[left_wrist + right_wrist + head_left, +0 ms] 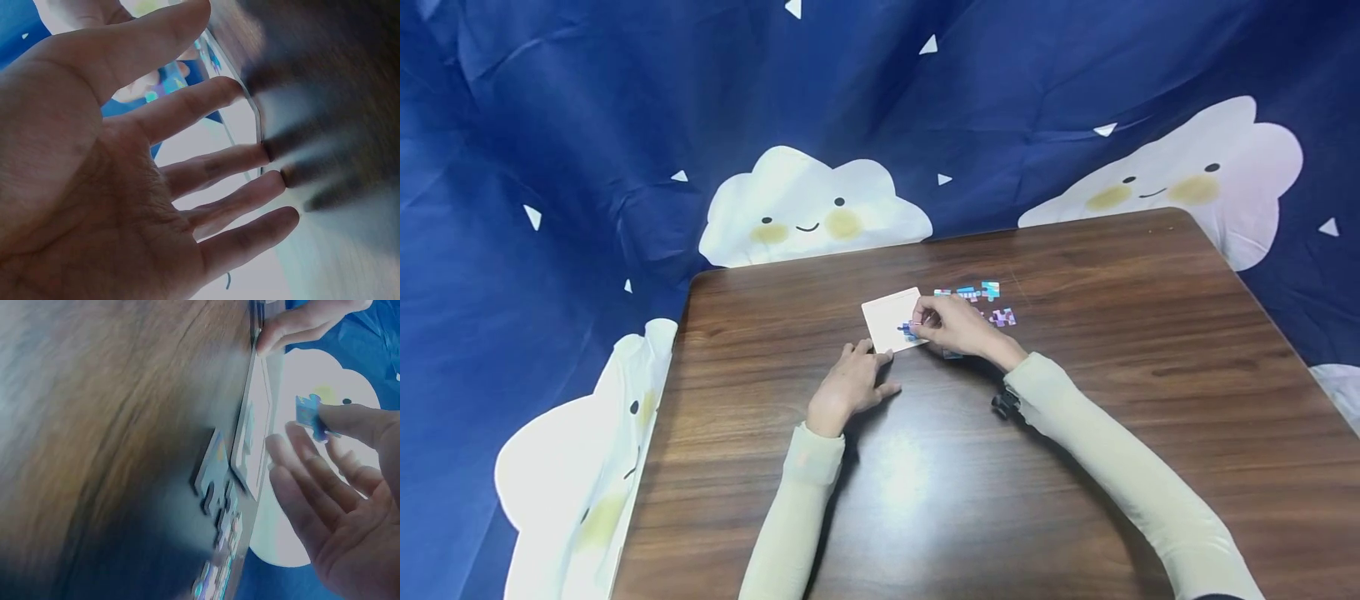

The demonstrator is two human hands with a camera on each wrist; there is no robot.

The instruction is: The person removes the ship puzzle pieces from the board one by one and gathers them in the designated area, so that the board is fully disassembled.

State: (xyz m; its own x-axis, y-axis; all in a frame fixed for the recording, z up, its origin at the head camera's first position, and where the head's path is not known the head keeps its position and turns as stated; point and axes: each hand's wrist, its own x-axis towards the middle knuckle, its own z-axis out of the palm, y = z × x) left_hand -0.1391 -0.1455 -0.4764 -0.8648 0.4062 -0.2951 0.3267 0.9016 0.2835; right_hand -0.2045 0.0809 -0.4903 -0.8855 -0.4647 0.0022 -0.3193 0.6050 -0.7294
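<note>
My right hand point(958, 323) pinches a small blue jigsaw piece point(306, 411) between thumb and fingertips, over the white puzzle board point(880, 313). The piece is held above the board's surface in the right wrist view. Another bluish piece point(249, 428) appears on the board itself. My left hand point(850, 383) lies at the board's near left corner, its fingers spread and fairly straight, with fingertips point(232, 90) against the board's edge. Its thumb points out toward the right. The right hand hides part of the board and some loose pieces.
Several loose jigsaw pieces point(991, 290) lie right of the board, with a bluish one point(212, 465) close to its edge. Everything sits on a brown wooden table point(737, 400). Behind hangs a blue curtain point(985, 100) with white clouds.
</note>
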